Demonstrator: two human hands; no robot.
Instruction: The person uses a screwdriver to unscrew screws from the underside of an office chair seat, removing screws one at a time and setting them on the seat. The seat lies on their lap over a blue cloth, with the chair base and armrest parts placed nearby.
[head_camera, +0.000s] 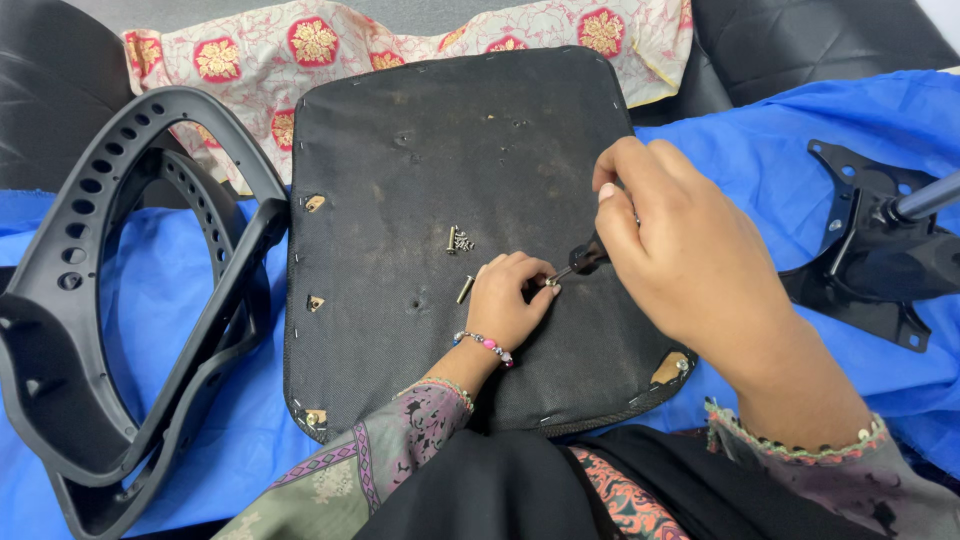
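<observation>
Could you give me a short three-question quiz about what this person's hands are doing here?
1. True or false: the right hand holds a screwdriver against the underside of the seat panel.
2. What does the left hand pinch? A) a screw at the tool tip B) the blue cloth C) the black armrest frame
3. Fill in: loose screws lie on the ____.

Key: 1 true; 2 A; 3 seat panel.

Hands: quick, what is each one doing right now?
Left hand: fingers pinched shut on a small screw on the seat base.
Right hand: closed around a screwdriver.
</observation>
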